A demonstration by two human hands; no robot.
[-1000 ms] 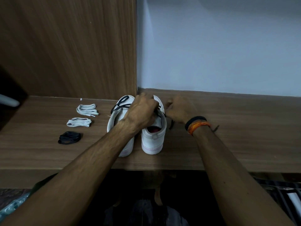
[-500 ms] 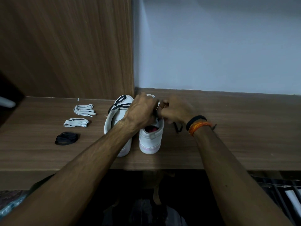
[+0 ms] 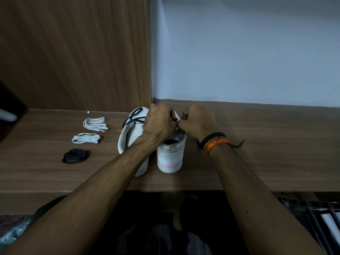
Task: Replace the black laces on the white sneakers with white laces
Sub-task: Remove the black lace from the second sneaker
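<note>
Two white sneakers [image 3: 170, 155] stood side by side on the wooden shelf [image 3: 266, 144], heels toward the person. Both hands were over the right sneaker. The left hand [image 3: 159, 124] and the right hand [image 3: 197, 122] had curled fingers pinching its black lace [image 3: 175, 120]. Two white lace bundles [image 3: 94, 123] lay to the left, well apart.

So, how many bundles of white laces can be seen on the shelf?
2. Far white lace bundle lies left of the sneakers, near the wooden panel; near white lace bundle lies just in front of it, behind the black bundle. None seems hidden.
</note>
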